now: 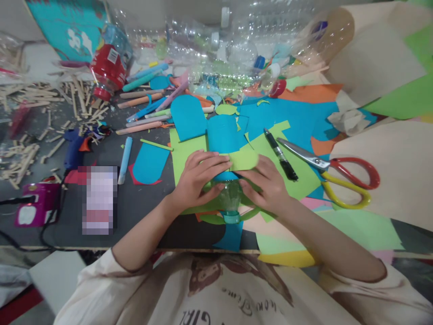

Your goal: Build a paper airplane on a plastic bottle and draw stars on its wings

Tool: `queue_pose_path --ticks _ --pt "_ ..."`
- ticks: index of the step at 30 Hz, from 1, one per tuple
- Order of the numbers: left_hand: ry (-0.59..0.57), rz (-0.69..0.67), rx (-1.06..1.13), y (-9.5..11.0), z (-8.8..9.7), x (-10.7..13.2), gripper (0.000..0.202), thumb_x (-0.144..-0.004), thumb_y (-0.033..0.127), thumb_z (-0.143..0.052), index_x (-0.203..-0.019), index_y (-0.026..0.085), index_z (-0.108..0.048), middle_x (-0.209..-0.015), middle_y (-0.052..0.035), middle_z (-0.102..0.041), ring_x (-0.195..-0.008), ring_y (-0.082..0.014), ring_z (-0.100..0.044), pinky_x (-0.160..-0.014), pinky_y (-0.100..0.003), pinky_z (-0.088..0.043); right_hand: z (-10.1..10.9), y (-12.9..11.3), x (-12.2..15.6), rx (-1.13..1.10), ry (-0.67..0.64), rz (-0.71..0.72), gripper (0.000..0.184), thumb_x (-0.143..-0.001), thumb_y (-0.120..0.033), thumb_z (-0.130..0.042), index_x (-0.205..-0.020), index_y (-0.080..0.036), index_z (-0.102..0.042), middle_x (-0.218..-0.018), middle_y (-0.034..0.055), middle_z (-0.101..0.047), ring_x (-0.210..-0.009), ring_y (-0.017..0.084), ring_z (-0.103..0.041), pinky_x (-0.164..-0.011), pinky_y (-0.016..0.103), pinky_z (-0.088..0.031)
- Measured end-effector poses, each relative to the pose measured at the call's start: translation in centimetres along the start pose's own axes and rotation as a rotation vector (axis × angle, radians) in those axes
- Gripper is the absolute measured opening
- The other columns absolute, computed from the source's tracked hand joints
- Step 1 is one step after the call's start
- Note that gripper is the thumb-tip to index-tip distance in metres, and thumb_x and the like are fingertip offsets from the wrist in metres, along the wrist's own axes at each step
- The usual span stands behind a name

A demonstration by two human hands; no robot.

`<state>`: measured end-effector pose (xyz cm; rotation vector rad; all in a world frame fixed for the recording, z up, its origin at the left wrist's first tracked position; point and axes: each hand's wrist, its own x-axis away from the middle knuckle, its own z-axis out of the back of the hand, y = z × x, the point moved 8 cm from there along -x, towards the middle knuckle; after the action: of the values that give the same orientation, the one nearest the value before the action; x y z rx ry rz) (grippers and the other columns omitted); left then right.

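A clear plastic bottle (230, 195) lies with its green cap (231, 217) toward me. Blue paper (223, 133) is wrapped around its body. From the left, my left hand (199, 178) grips the bottle, its fingertips resting on a light green paper piece (244, 160) laid across the blue paper. My right hand (267, 184) holds the bottle from the other side, with its fingers partly hidden behind the green piece. Beneath the bottle are green paper sheets (189, 162). A black pen (280, 155) lies to the right of my right hand.
Scissors (320, 162) with red and yellow handles lie at right among coloured paper. At left are a blue glue gun (73, 146), a phone (99, 201), a magenta power box (37, 205) and wooden sticks (27, 162). Clear bottles (216, 63) crowd the back.
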<state>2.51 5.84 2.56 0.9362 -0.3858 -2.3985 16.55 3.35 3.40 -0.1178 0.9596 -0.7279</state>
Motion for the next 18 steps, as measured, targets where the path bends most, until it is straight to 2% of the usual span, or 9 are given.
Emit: queue_pose_path --ticks 4,7,11,14,16,18 --pt "-0.045 0.012 -0.053 -0.3 -0.5 0.4 0.042 -0.098 0.042 -0.043 -0.137 0.030 -0.053 -0.129 -0.0070 -0.068 -0.123 -0.0256 -0.058 -0.104 -0.044 -0.043 0.0 0.4 0.2 0.004 0.005 -0.032 0.038 -0.094 -0.020 -0.053 -0.130 -0.029 -0.059 -0.104 0.0075 -0.076 -0.102 0.026 -0.069 -0.086 0.045 -0.058" --pt "-0.043 0.030 -0.047 -0.3 -0.6 0.5 0.042 -0.099 0.042 -0.043 -0.138 0.030 -0.052 -0.131 -0.0056 -0.067 -0.128 -0.0253 -0.054 -0.110 -0.044 -0.038 0.1 0.5 0.4 -0.018 0.010 -0.047 0.035 -0.094 -0.021 -0.053 -0.126 -0.032 -0.062 -0.104 0.0047 -0.077 -0.102 0.027 -0.070 -0.085 0.048 -0.057" --pt "0.003 0.010 -0.059 0.2 -0.6 0.3 0.040 -0.100 0.040 -0.043 -0.136 0.027 -0.053 -0.129 -0.0058 -0.069 -0.127 -0.0233 -0.055 -0.112 -0.042 -0.035 0.3 0.6 0.2 -0.058 0.026 -0.065 0.029 -0.093 -0.019 -0.055 -0.118 -0.029 -0.065 -0.091 0.0045 -0.077 -0.089 0.025 -0.071 -0.078 0.044 -0.057" --pt "0.023 0.008 -0.076 0.4 -0.6 0.2 0.037 -0.101 0.039 -0.043 -0.132 0.025 -0.056 -0.126 -0.0062 -0.070 -0.125 -0.0228 -0.056 -0.112 -0.041 -0.034 0.5 0.9 0.0 -0.062 0.047 -0.106 0.019 -0.095 -0.021 -0.054 -0.106 -0.029 -0.067 -0.087 0.0043 -0.074 -0.082 0.024 -0.068 -0.072 0.042 -0.054" --pt "0.025 0.010 -0.088 0.4 -0.6 0.1 0.036 -0.101 0.040 -0.041 -0.131 0.026 -0.056 -0.126 -0.0064 -0.070 -0.125 -0.0230 -0.056 -0.111 -0.041 -0.035 0.6 1.2 -0.3 -0.041 0.065 -0.161 0.012 -0.095 -0.027 -0.055 -0.092 -0.028 -0.066 -0.081 0.0041 -0.068 -0.077 0.023 -0.064 -0.068 0.041 -0.052" --pt "0.017 0.013 -0.102 0.4 -0.6 0.1 0.037 -0.101 0.042 -0.040 -0.130 0.026 -0.056 -0.127 -0.0072 -0.069 -0.125 -0.0236 -0.056 -0.109 -0.042 -0.038 0.6 1.6 -0.6 -0.032 0.059 -0.230 0.015 -0.094 -0.034 -0.059 -0.081 -0.026 -0.061 -0.074 0.0028 -0.062 -0.071 0.021 -0.060 -0.062 0.039 -0.048"
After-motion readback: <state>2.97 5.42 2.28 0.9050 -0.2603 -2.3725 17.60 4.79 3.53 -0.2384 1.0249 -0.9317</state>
